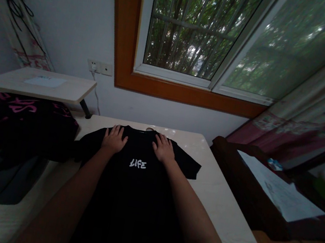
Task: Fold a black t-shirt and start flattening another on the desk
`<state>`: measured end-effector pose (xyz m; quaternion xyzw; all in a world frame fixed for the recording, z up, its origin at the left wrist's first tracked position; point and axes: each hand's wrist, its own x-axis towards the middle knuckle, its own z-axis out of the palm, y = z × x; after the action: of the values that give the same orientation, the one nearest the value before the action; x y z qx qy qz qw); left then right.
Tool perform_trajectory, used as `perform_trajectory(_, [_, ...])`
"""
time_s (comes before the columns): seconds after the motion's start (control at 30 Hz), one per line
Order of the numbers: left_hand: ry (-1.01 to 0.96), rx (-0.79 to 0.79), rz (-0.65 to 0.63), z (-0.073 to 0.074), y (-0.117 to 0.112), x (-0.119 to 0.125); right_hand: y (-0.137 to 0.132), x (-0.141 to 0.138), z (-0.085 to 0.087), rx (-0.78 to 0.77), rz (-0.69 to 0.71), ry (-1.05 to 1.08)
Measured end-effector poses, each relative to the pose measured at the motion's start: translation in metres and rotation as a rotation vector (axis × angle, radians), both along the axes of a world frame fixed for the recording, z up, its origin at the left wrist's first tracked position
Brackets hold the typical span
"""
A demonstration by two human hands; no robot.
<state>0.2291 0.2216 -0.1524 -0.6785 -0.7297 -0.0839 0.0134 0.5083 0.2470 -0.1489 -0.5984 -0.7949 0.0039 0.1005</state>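
A black T-shirt (133, 191) with the white word LIFE on its chest lies spread face up on a pale table (222, 207), its collar toward the window. My left hand (114, 139) rests flat on the shirt's left shoulder, fingers stretched out and apart. My right hand (163, 148) lies flat on the right shoulder in the same way. Both forearms reach forward over the shirt's body. Neither hand holds anything.
A heap of dark clothes with pink lettering (14, 124) lies at the left. A small raised side table (40, 84) holds a paper. At the right stands a dark wooden piece (243, 181) with papers on it. A window (197, 31) and curtain (314, 119) are behind.
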Motion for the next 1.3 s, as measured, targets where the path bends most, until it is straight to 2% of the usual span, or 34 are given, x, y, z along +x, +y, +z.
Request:
perform_trajectory(0.13, [0.008,-0.02,-0.004,-0.001,0.001,-0.003,0.005,0.012,-0.002,-0.013,-0.007,-0.036])
perform_trajectory(0.33, [0.04,-0.002,-0.031,-0.006,0.0,-0.011,0.012,0.045,-0.003,-0.045,-0.073,-0.072])
perform_trajectory(0.43, [0.053,0.011,-0.061,-0.007,-0.002,-0.016,0.013,0.056,0.0,-0.062,-0.092,-0.089])
perform_trajectory(0.53, [0.059,0.01,-0.071,-0.005,-0.004,-0.018,0.009,0.054,0.009,0.013,-0.103,-0.105])
perform_trajectory(0.6, [0.061,0.012,-0.068,-0.004,-0.005,-0.017,0.0,0.041,0.016,0.112,-0.087,-0.095])
perform_trajectory(0.7, [0.06,0.009,-0.068,-0.003,-0.005,-0.016,-0.024,0.005,0.024,0.215,-0.003,-0.018])
perform_trajectory(0.77, [0.059,0.013,-0.071,-0.003,-0.005,-0.016,-0.046,-0.026,0.024,0.199,0.074,0.048])
perform_trajectory(0.87, [0.054,0.018,-0.071,-0.002,-0.005,-0.016,-0.082,-0.068,0.018,0.097,0.212,0.104])
perform_trajectory(0.97, [0.048,0.011,-0.068,-0.001,-0.006,-0.016,-0.106,-0.086,0.012,0.024,0.263,0.124])
perform_trajectory(1.1, [0.049,0.007,-0.065,-0.001,-0.006,-0.015,-0.107,-0.075,0.012,0.013,0.246,0.136])
perform_trajectory(1.3, [0.052,0.008,-0.072,0.0,-0.007,-0.016,-0.081,-0.02,0.007,0.026,0.112,0.08])
